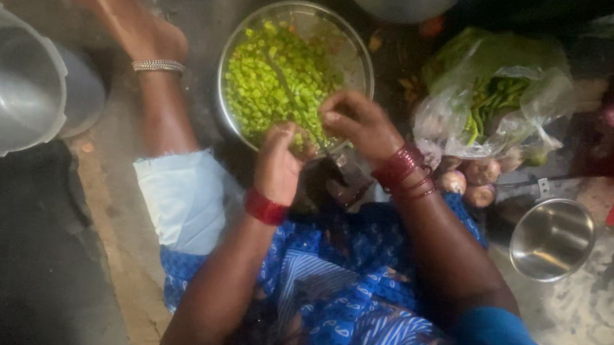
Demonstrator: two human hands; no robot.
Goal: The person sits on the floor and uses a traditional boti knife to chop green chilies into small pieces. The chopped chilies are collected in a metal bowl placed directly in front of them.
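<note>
A round steel bowl [359, 52] on the floor holds chopped green vegetable pieces [274, 79]. My left hand [279, 159] hovers at the bowl's near rim, fingers curled as if pinching something small and green. My right hand [358, 122] is beside it, fingers closed over the bowl's near right edge; what it grips is hidden. Between and below the hands stands an upright metal blade [351, 170], partly hidden. Red bangles ring both wrists.
A clear plastic bag of green pods [499, 100] lies right of the bowl, with onions [467, 179] below it. A small steel pot [551, 239] sits at right. A big metal vessel [11, 83] is at left. My bare foot [105, 3] with an anklet stretches beside the bowl.
</note>
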